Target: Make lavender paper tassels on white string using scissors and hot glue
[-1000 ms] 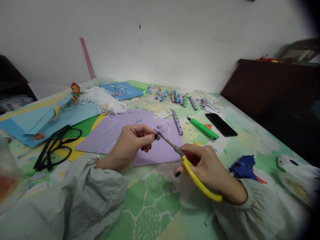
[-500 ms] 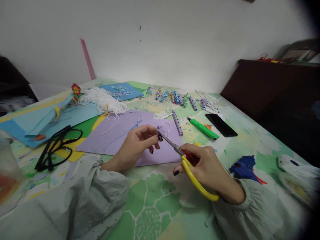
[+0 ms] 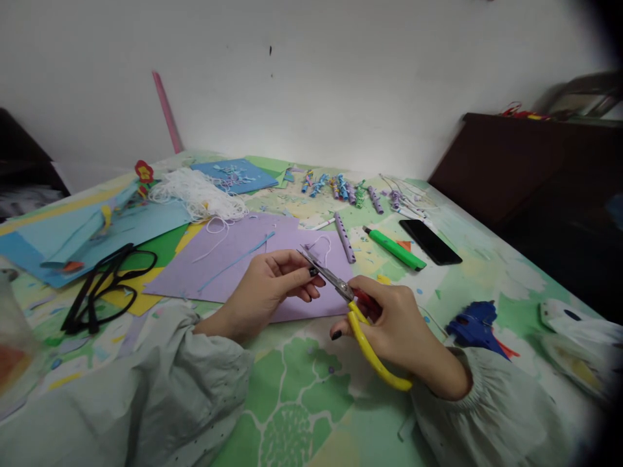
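My right hand (image 3: 389, 318) grips a pair of scissors (image 3: 374, 360) with yellow handles, its fingers in the loops. The metal blades point up and left, their tips slightly apart at my left fingertips. My left hand (image 3: 272, 285) is closed in a pinch beside the blades; whatever lies between its thumb and fingers is too small to make out. A thin white string (image 3: 325, 241) curves just behind the blade tips. Beneath both hands lies a sheet of purple paper (image 3: 238, 250), with a narrow blue paper strip (image 3: 238, 259) on it.
A purple punched paper tube (image 3: 344, 239), a green cutter (image 3: 395, 249) and a black phone (image 3: 429, 242) lie beyond my right hand. At right is a blue glue gun (image 3: 474, 327). White yarn (image 3: 199, 194) and black glasses (image 3: 104, 288) are left; several curled paper rolls (image 3: 343, 188) sit behind.
The scissor blades have parted slightly, and their yellow handle has swung a little left. My left hand stays pinched near the tips, shifted slightly down. The view has turned a little.
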`<state>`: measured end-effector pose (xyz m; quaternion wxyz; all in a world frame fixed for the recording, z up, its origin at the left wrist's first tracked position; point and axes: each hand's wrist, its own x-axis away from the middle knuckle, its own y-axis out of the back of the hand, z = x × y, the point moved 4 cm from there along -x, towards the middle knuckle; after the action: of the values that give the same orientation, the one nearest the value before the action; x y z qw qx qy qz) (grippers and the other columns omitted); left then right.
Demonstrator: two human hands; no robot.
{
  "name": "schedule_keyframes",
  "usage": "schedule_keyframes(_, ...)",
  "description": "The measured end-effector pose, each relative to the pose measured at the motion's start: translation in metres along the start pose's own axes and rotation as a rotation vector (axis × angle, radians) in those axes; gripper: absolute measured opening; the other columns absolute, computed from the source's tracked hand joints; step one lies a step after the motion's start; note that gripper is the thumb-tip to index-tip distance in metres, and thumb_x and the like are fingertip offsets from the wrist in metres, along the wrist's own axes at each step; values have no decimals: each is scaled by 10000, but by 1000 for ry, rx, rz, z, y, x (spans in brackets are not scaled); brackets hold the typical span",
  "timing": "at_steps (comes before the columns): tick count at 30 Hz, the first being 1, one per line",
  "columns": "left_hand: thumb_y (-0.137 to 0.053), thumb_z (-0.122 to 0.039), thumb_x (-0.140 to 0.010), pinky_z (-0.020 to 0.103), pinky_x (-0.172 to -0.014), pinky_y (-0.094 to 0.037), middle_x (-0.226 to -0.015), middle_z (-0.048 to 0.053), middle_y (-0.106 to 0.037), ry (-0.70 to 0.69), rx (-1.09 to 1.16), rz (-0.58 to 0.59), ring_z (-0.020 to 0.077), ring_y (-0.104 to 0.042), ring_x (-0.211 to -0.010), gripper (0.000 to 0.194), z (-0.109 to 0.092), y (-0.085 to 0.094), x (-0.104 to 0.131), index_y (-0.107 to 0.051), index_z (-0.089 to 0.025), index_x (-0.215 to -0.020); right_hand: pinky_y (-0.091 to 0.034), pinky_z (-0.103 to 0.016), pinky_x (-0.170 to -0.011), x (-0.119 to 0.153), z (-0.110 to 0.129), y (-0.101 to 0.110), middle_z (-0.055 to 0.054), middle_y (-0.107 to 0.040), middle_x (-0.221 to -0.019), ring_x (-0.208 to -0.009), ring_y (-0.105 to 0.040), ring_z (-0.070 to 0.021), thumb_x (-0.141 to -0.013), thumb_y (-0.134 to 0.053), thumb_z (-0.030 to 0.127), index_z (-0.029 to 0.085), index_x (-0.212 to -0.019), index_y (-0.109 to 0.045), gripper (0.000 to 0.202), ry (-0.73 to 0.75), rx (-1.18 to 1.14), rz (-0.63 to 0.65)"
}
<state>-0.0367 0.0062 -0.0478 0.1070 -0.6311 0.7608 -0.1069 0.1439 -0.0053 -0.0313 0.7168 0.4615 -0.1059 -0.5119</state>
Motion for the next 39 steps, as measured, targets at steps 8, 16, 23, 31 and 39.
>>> schedule_keyframes(8,-710,-155,-766,156,-539,-509,-688,16,-724,0,29,-1,88,-654,-586,59,-1,1,1,-659,-127,-771,-252,-207,-486,1,0,0,89,-401,-531,-484,-326,-62,-682,-726,277,168,-742,-584,189,37,29,-29)
schedule_keyframes(16,-711,-132,-761,159,-536,-510,-686,10,-721,-40,-1,-16,87,-653,-581,75,-4,3,1,-652,-136,-715,-274,-219,-510,3,0,5,64,-447,-566,-503,-373,-77,-664,-729,291,162,-779,-607,211,57,97,-75)
schedule_keyframes(23,-727,-115,-713,164,-505,-494,-646,21,-720,-34,-1,-44,94,-641,-545,72,-7,4,-1,-662,-133,-688,-286,-225,-522,3,-1,6,50,-464,-570,-503,-389,-84,-685,-716,317,151,-800,-619,223,89,135,-90)
schedule_keyframes(31,-738,-120,-667,186,-486,-473,-604,26,-707,-10,-24,-82,103,-623,-513,68,-12,5,0,-673,-134,-655,-291,-233,-521,3,1,8,34,-484,-575,-509,-403,-96,-715,-698,352,153,-798,-614,231,106,152,-85)
schedule_keyframes(39,-743,-119,-631,194,-467,-454,-567,27,-687,5,-65,-104,107,-600,-489,58,-15,8,-1,-688,-128,-647,-294,-231,-523,3,1,8,31,-484,-580,-510,-404,-98,-704,-708,359,146,-806,-626,251,121,164,-87)
